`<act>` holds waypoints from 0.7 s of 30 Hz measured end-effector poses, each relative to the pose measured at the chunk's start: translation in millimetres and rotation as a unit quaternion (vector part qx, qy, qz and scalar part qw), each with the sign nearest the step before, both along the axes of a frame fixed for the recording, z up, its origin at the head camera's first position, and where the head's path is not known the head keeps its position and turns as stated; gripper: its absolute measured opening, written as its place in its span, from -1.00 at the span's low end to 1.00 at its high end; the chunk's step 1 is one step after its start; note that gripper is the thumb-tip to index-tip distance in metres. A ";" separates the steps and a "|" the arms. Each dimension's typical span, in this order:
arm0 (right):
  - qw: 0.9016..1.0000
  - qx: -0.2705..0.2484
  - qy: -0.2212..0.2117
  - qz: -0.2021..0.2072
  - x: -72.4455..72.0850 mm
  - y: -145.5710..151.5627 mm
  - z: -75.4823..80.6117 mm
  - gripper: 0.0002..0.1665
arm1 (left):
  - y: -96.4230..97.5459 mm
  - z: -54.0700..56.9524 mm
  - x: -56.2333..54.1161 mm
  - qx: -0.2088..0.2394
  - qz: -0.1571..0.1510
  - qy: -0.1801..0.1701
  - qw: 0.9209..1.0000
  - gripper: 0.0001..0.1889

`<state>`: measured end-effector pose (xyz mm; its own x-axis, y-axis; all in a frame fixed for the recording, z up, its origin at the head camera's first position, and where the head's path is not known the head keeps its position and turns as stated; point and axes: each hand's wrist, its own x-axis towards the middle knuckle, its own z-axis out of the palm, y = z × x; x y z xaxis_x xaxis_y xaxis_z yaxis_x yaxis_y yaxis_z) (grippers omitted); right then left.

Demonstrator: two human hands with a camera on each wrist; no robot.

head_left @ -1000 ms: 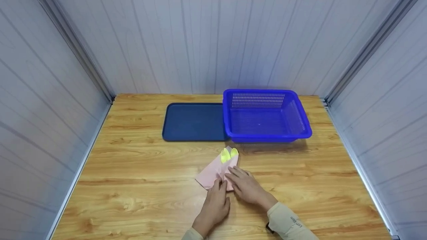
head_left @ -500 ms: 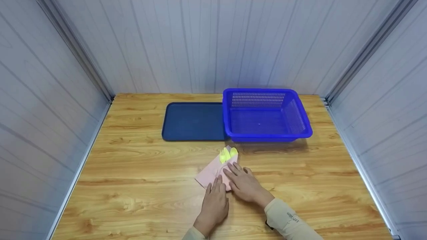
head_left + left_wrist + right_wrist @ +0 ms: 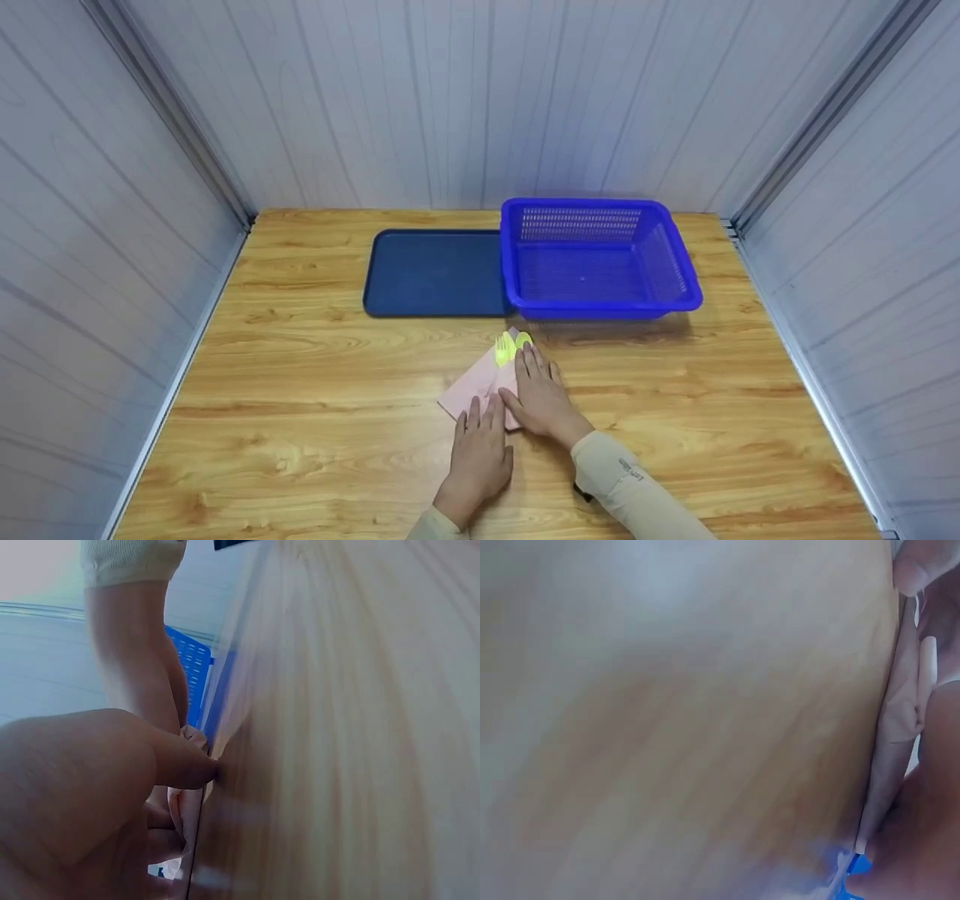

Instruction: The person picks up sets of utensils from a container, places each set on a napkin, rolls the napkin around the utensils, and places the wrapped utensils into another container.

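Note:
On the wooden table lies a folded pink napkin (image 3: 466, 391), its layers also showing edge-on in the right wrist view. From its upper end poke the yellow-green tops of a plastic fork (image 3: 502, 351) and a spoon (image 3: 523, 339), with another piece of the same colour between them; their lower parts are hidden in the fold. My right hand (image 3: 541, 397) lies flat across the napkin's right side, fingertips beside the spoon. With fingers extended, my left hand (image 3: 480, 454) presses the napkin's near edge, its thumb (image 3: 187, 761) close to the tabletop.
Behind the napkin, a dark blue tray (image 3: 435, 274) lies flat on the table (image 3: 300, 390). A blue plastic basket (image 3: 600, 306) stands at its right, overlapping the tray's right end. Pale panel walls (image 3: 450, 105) enclose the table at the back and both sides.
My right hand has slid up the napkin toward the spoon and straightened its fingers. My left hand's fingers have spread and flattened at the near edge. Napkin and cutlery stay almost in place.

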<state>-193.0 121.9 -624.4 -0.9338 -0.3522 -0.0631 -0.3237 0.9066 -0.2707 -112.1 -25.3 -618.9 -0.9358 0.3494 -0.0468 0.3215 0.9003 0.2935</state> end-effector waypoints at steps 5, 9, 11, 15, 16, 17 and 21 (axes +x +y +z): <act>1.000 -0.007 -0.005 -0.021 -6.0 -3.7 -2.2 -0.03 | -2.0 0.8 -2.4 -0.005 -0.002 0.008 1.000 -0.23; 1.000 0.004 0.003 -0.020 -9.5 -4.5 -2.1 -0.03 | -3.7 2.2 -8.1 -0.011 0.001 0.006 1.000 -0.25; 0.999 0.023 0.026 0.005 -9.7 -4.2 -1.2 -0.08 | -3.7 3.3 -10.2 -0.016 0.000 -0.002 1.000 -0.26; 0.992 0.044 0.067 0.099 -3.7 -1.7 2.0 -0.29 | -1.9 4.5 -10.2 -0.020 -0.004 -0.017 1.000 -0.28; 0.989 0.045 0.068 0.121 -1.2 -0.5 2.2 -0.33 | -1.6 4.9 -9.5 -0.019 -0.005 -0.021 1.000 -0.29; 0.987 0.042 0.065 0.138 1.2 0.8 2.1 -0.36 | -1.4 5.1 -8.8 -0.020 -0.006 -0.023 1.000 -0.29; 0.986 0.031 0.053 0.155 7.9 3.6 -1.3 -0.38 | -3.8 6.7 -6.9 -0.020 -0.007 -0.032 0.999 -0.27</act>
<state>-185.1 125.5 -625.8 -0.7841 -0.6206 -0.0014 -0.6116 0.7731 -0.1682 -119.0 -29.2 -612.2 -0.9252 0.3599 -0.1205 0.3167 0.9069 0.2779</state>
